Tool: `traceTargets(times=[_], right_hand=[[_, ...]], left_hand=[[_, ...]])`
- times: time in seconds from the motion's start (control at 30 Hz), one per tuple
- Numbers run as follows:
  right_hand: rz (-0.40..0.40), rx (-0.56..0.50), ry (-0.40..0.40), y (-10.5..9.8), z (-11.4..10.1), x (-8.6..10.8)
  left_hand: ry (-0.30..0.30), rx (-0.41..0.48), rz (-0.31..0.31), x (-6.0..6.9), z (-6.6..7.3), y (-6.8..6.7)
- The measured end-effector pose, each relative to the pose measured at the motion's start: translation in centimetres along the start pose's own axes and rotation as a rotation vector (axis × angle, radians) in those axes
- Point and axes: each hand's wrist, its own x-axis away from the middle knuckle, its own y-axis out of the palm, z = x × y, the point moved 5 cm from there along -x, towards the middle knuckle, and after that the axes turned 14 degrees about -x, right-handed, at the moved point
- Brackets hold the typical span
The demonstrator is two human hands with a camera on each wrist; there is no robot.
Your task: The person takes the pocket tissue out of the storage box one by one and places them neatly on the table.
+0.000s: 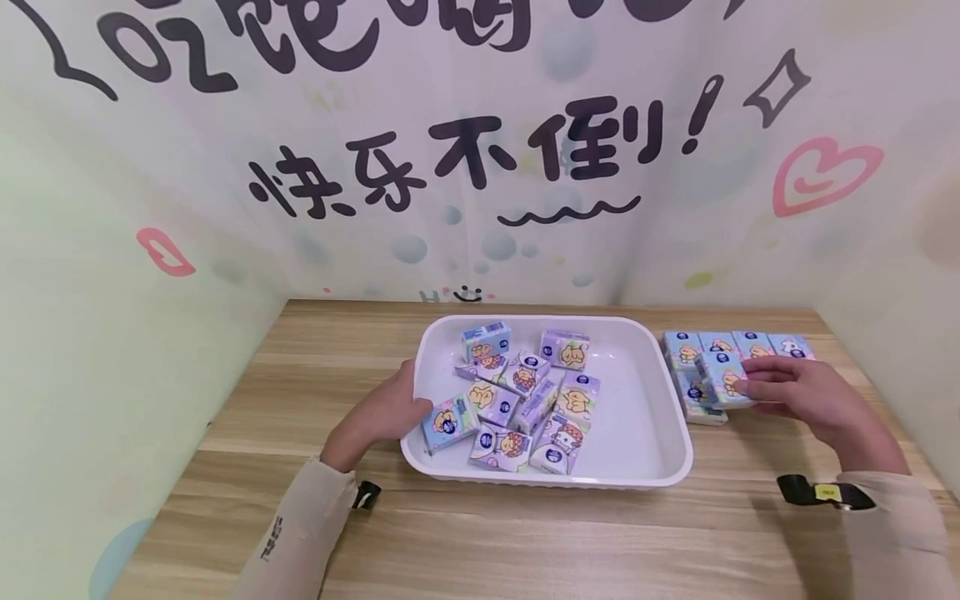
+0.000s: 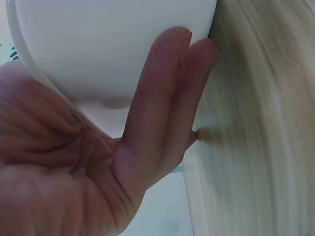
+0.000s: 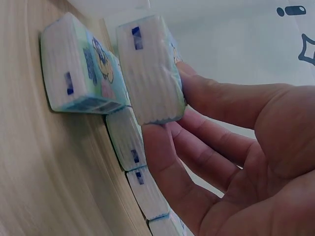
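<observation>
My right hand (image 1: 813,396) pinches a blue tissue pack (image 1: 723,379) between thumb and fingers. In the right wrist view this tissue pack (image 3: 150,73) is raised, its white folded side towards the camera. Below it stands another tissue pack (image 3: 81,69), in line with several more. At the left end of a white tray (image 1: 630,417), my left hand (image 1: 382,412) grips the wall, thumb over the rim. The left wrist view has its fingers (image 2: 155,83) along the outside of the tray (image 2: 98,59). Several purple and blue tissue packs (image 1: 502,446) lie jumbled inside the tray.
To the right of the tray, a row of blue tissue packs (image 1: 750,343) lies along the back, with one tissue pack (image 1: 697,400) in front at its left end. The wooden table (image 1: 525,542) meets a printed backdrop (image 1: 360,250) behind.
</observation>
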Motion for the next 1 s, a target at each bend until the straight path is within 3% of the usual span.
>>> traceTargets(times=[0.6,1.0], right_hand=[[0.032,0.075,0.059,-2.0,1.1,0.5],[0.031,0.048,0.112,-2.4,2.1,0.3]], left_hand=[[-0.004,-0.002,-0.014,0.1,0.1,-0.1],[0.005,0.002,-0.010,0.1,0.1,-0.1]])
